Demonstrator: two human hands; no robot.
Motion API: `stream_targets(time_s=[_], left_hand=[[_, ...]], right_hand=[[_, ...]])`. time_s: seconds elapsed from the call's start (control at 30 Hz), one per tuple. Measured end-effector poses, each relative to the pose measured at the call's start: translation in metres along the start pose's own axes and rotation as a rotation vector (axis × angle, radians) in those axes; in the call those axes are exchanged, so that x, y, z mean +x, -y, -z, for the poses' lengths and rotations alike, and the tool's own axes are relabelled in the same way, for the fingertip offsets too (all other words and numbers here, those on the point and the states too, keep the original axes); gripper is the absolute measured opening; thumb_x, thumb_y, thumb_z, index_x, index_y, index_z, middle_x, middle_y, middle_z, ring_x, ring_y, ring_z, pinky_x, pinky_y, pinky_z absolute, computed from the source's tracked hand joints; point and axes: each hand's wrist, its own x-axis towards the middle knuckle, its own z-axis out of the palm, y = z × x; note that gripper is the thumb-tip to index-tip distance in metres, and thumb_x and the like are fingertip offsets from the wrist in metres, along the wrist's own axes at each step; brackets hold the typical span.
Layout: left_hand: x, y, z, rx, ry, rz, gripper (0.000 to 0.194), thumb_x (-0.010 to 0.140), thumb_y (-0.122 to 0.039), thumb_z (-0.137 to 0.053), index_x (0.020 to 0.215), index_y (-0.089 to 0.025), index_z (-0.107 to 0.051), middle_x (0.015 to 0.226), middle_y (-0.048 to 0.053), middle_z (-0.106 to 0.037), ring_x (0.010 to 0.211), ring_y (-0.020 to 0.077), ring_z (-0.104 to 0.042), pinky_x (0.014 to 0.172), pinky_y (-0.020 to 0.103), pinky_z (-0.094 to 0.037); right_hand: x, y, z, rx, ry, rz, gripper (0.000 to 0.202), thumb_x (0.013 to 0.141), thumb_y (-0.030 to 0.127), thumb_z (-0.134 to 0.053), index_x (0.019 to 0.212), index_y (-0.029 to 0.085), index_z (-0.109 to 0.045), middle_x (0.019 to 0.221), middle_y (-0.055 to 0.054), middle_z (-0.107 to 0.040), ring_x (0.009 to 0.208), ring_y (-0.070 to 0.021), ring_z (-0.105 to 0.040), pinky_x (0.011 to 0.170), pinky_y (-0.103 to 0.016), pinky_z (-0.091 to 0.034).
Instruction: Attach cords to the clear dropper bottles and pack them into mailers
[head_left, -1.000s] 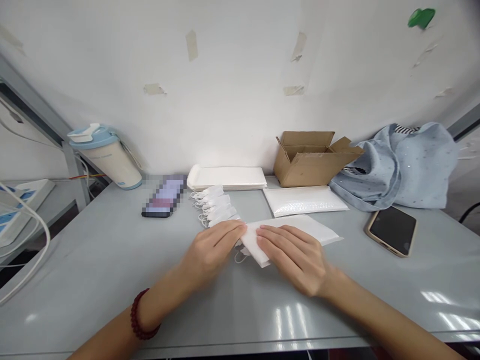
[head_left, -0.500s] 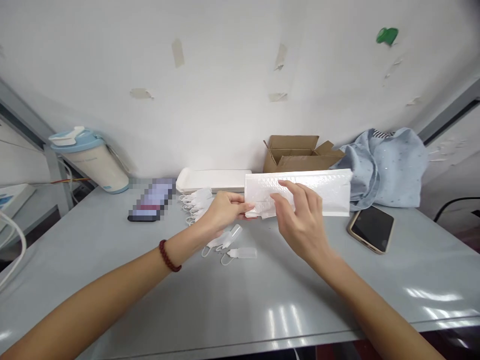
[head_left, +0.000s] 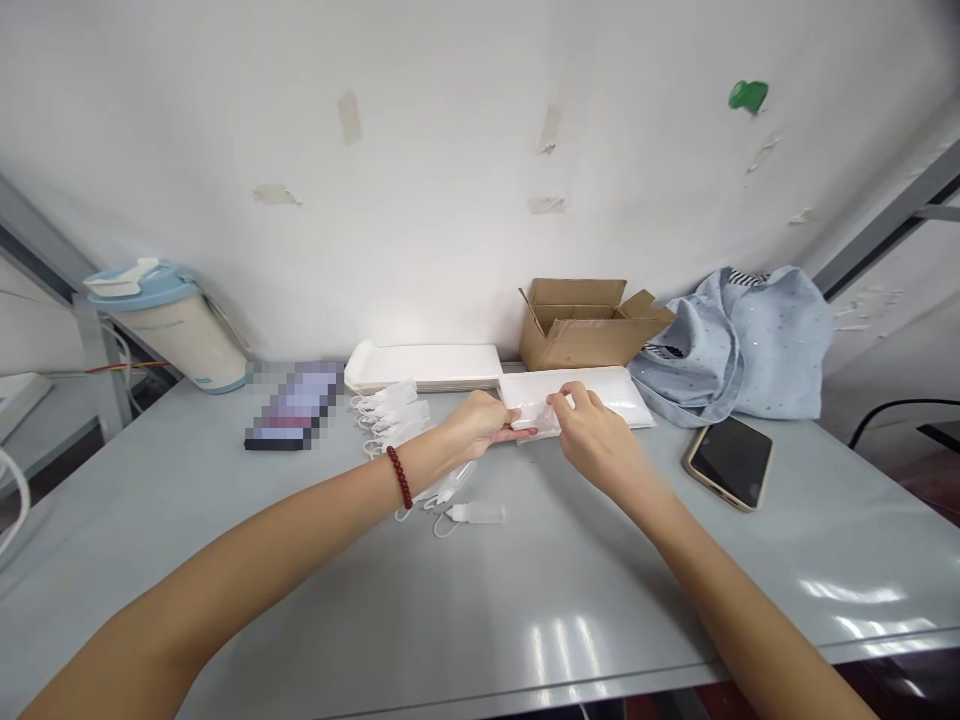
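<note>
A white padded bubble mailer lies nearly level over the table, its open-looking left end toward my left hand. That hand pinches the near left corner of the mailer, thumb on top and fingers underneath. My right hand has its thumb and fingertips closed at the mailer's front left part, where a shiny, crinkled film shows; exactly what they pinch is partly hidden. Under and beside my left forearm lie several small clear dropper bottles with white looped caps, partly covered by the arm.
A stack of white mailers lies by the wall. Behind stands an open cardboard box, with a light blue cloth bag at its right. A phone lies right, another phone left, near a tilted tumbler.
The mailer has tipped from raised and facing me to lying flatter and lower. My right fingers have gone from spread over it to closed near its left end; my left hand keeps its hold.
</note>
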Motion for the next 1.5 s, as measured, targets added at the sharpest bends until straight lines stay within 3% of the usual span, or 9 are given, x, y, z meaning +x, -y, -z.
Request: stream_targets(time_s=[0.17, 0.33, 0.43, 0.57, 0.83, 0.97, 1.1, 1.33, 1.5], left_hand=[[0.0, 0.001, 0.001, 0.145, 0.05, 0.026, 0.018, 0.086, -0.012, -0.055, 0.068, -0.009, -0.058, 0.071, 0.014, -0.07, 0.077, 0.0223, -0.072, 0.078, 0.032, -0.061], [0.0, -0.004, 0.013, 0.478, 0.072, -0.054, 0.019, 0.083, -0.017, -0.058, 0.068, -0.008, -0.062, 0.068, 0.014, -0.071, 0.071, 0.0226, -0.072, 0.07, 0.032, -0.059], [0.002, -0.016, 0.029, 0.778, -0.055, -0.165, 0.013, 0.08, -0.016, -0.059, 0.072, -0.008, -0.065, 0.07, 0.014, -0.071, 0.077, 0.0271, -0.07, 0.073, 0.037, -0.056], [0.006, -0.035, 0.056, 1.142, -0.255, -0.356, 0.018, 0.081, -0.017, -0.057, 0.096, -0.011, -0.065, 0.101, 0.016, -0.068, 0.108, 0.0303, -0.058, 0.091, 0.04, -0.044], [0.013, -0.052, 0.089, 1.592, -0.298, -0.413, 0.021, 0.079, -0.022, -0.058, 0.096, -0.015, -0.068, 0.103, 0.012, -0.068, 0.098, 0.0248, -0.06, 0.074, 0.028, -0.045], [0.017, -0.056, 0.092, 1.696, -0.293, -0.397, 0.019, 0.08, -0.022, -0.056, 0.093, -0.017, -0.069, 0.097, 0.01, -0.07, 0.087, 0.0216, -0.063, 0.066, 0.025, -0.043], [0.015, -0.055, 0.088, 1.8, -0.269, -0.419, 0.023, 0.079, -0.008, -0.049, 0.087, -0.014, -0.07, 0.089, 0.014, -0.07, 0.082, 0.023, -0.063, 0.064, 0.028, -0.043], [0.008, -0.052, 0.08, 1.942, -0.305, -0.529, 0.027, 0.07, 0.007, -0.047, 0.077, -0.008, -0.069, 0.079, 0.018, -0.068, 0.077, 0.0248, -0.064, 0.063, 0.031, -0.044], [-0.023, -0.051, 0.065, 1.976, -0.385, -0.72, 0.029, 0.075, 0.007, -0.041, 0.079, -0.008, -0.067, 0.079, 0.019, -0.067, 0.083, 0.0288, -0.063, 0.064, 0.035, -0.044]], right_hand=[[-0.001, -0.002, 0.001, -0.057, 0.066, -0.001, 0.038, 0.075, -0.005, -0.044, 0.107, 0.014, -0.052, 0.111, -0.014, -0.051, 0.088, -0.0241, -0.056, 0.054, -0.027, -0.037], [0.0, -0.004, -0.005, -0.112, 0.016, 0.007, 0.039, 0.077, -0.007, -0.04, 0.107, 0.015, -0.053, 0.108, -0.014, -0.053, 0.089, -0.0251, -0.054, 0.061, -0.029, -0.039], [0.003, -0.007, -0.01, -0.119, -0.026, -0.02, 0.041, 0.076, -0.008, -0.041, 0.107, 0.017, -0.053, 0.106, -0.014, -0.054, 0.089, -0.025, -0.054, 0.062, -0.029, -0.039], [0.005, -0.009, -0.015, -0.129, -0.058, -0.036, 0.042, 0.075, -0.008, -0.042, 0.106, 0.018, -0.054, 0.105, -0.014, -0.055, 0.088, -0.0248, -0.054, 0.063, -0.03, -0.04], [0.003, -0.008, -0.013, -0.159, -0.066, -0.044, 0.039, 0.074, -0.009, -0.042, 0.101, 0.015, -0.054, 0.102, -0.014, -0.055, 0.085, -0.0243, -0.052, 0.062, -0.029, -0.038], [0.002, -0.005, -0.01, -0.176, -0.039, -0.039, 0.041, 0.07, -0.011, -0.039, 0.1, 0.013, -0.053, 0.102, -0.015, -0.055, 0.084, -0.0249, -0.051, 0.062, -0.03, -0.035], [0.001, -0.002, -0.009, -0.148, -0.079, -0.013, 0.037, 0.072, -0.01, -0.038, 0.097, 0.012, -0.053, 0.102, -0.016, -0.055, 0.083, -0.0247, -0.049, 0.061, -0.031, -0.033], [0.002, 0.004, -0.009, -0.003, -0.228, 0.046, 0.035, 0.077, 0.0, -0.041, 0.107, 0.01, -0.053, 0.108, -0.016, -0.056, 0.09, -0.0264, -0.049, 0.068, -0.034, -0.038], [0.002, 0.012, -0.007, 0.126, -0.446, 0.16, 0.036, 0.086, 0.012, -0.042, 0.122, 0.006, -0.048, 0.125, -0.021, -0.053, 0.112, -0.0296, -0.049, 0.082, -0.039, -0.041]])
